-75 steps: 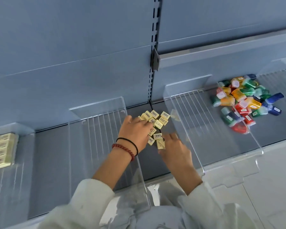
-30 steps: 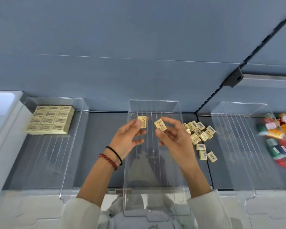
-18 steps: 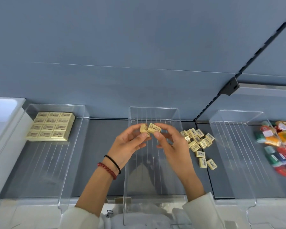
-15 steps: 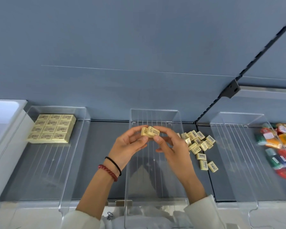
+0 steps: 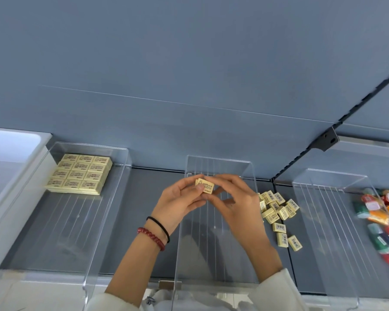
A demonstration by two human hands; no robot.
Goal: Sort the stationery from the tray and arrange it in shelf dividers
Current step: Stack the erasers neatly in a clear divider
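Two small cream erasers are pressed side by side between my hands, above the middle clear divider. My left hand pinches them from the left with thumb and fingers. My right hand pinches them from the right. A loose pile of the same erasers lies on the grey shelf to the right of my right hand. In the left divider section, several erasers lie in a neat block at the back.
A clear divider bounds the left section. Another clear divider stands right of the pile, with a heap of coloured stationery beyond it. A white bin edge is at far left. The blue back panel rises behind.
My hands lifted one eraser each from the pile, moved left over the middle divider and brought the two erasers together. The view swung left.
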